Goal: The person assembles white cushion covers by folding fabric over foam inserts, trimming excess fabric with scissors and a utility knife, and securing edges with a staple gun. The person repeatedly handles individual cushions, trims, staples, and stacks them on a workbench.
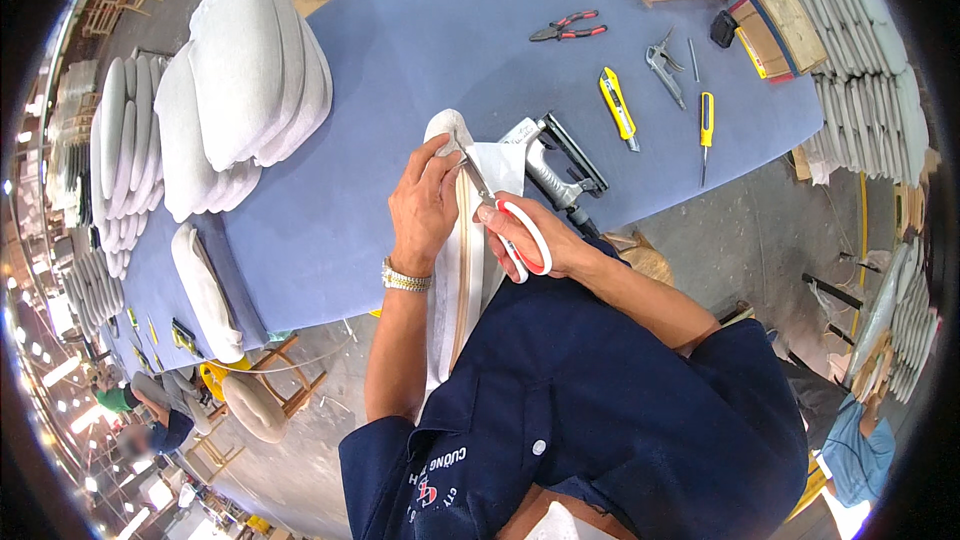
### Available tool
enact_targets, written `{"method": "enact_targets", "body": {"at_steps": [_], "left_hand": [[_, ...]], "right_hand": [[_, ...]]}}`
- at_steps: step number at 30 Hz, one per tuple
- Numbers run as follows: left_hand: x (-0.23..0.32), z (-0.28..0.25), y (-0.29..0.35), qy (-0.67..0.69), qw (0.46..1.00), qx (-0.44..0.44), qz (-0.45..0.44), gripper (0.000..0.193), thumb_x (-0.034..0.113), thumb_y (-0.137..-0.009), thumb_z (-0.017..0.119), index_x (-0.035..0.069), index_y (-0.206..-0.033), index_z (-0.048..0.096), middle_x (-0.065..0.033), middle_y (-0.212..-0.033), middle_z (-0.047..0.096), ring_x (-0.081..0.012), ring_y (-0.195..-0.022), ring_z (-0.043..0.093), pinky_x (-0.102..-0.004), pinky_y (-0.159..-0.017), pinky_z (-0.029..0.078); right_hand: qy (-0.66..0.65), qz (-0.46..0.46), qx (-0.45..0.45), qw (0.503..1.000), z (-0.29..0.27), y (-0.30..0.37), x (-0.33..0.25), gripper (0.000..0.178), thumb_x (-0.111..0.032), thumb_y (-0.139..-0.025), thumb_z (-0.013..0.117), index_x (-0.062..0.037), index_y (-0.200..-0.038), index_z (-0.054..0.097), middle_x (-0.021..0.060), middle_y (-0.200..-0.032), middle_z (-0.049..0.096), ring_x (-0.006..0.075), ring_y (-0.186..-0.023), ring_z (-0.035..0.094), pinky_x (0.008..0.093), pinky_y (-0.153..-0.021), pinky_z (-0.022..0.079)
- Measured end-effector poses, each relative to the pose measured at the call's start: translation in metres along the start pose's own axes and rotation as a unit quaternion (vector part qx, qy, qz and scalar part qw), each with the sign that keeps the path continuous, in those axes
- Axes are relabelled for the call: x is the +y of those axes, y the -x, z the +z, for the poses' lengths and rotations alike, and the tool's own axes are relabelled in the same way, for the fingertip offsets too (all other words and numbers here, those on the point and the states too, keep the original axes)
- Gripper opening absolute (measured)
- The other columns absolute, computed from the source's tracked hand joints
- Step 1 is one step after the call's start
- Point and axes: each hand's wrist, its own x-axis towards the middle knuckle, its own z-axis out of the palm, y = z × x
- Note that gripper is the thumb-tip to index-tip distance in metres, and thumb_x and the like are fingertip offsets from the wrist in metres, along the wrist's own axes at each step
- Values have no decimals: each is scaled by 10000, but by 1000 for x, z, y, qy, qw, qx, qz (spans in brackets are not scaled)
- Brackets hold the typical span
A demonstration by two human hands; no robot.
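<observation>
Workshop: big fabrication area on my head feed; blue cloth-topped worktable [380,60] fills 9 to 2 o'clock (clock = frame ctr), concrete floor below. Soft cover presumably there to spare pale fabric.
Upholstered strip: long, narrow, grey-white fabric-covered strip [444,315] w/ tan lengthwise line; runs from hands near ctr down to 6 o'clock, btwn L forearm and navy shirt. Near end over table edge, rest toward lap, prob. so the body steadies it.
L hand: left hand [420,208] just above ctr; fingers closed in a pinch on strip's far end, thumb partly hidden. Looks like it's keeping that end taut.
R hand: right hand [567,242] just R of ctr, fingers wrapped round handles of white-and-red-handled steel scissors [541,240]; blades aim 11 o'clock, to strip's end. Can't tell blade gap.
Flap: thin whitish sheet flap [503,164] at 12–1, beside blades; can't tell what fixes it.
Tools: silver-and-black metal air stapler [556,158] 1–2 o'clock, yellow plastic box cutter [618,108] beyond, yellow-handled screwdriver [707,122] 2, red-and-black-handled pliers [568,28] 1. R-side cluster likely for R-hand reach.
Cushions: pale-grey rounded cushion stack [262,75] 10 o'clock, seemingly kept off working spot.
</observation>
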Motion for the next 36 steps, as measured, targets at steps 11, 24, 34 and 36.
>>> {"method": "enact_targets", "body": {"at_steps": [11, 24, 34, 36], "left_hand": [[6, 12, -13, -80, 997, -3, 3, 179, 76, -899, 695, 115, -1071, 727, -31, -1247, 712, -273, -979, 735, -390, -744, 606], [1, 22, -2, -27, 998, 61, -1, 170, 13, -883, 689, 91, -1033, 709, -33, -1210, 732, -254, -937, 742, -362, -703, 601], [-7, 19, -4, 38, 995, 85, -41, 87, 7, -962, 667, 27, -1043, 688, -117, -1148, 759, -264, -1014, 739, -364, -866, 575], [-14, 20, -6, 89, 990, 94, -54, 48, 36, -972, 674, 32, -1020, 681, -111, -1129, 762, -265, -1003, 738, -359, -849, 572]], "right_hand": [[-59, -18, 27, 998, 5, -6, 8, 501, -491, -1126, 395, -15, -1119, 550, 30, -624, 511, 140, -455, 514, 307, -434, 459], [10, -76, 90, 993, 14, -12, 22, 521, -533, -1067, 541, -47, -878, 521, 36, -605, 523, 137, -405, 519, 300, -363, 412], [25, -43, 40, 998, 13, -9, 12, 483, -482, -1119, 430, -17, -1028, 523, 49, -581, 508, 155, -395, 489, 307, -380, 423], [-36, -42, 9, 998, 11, -9, 18, 538, -537, -1115, 384, -15, -1093, 511, 56, -599, 522, 161, -410, 506, 315, -396, 443]]}}
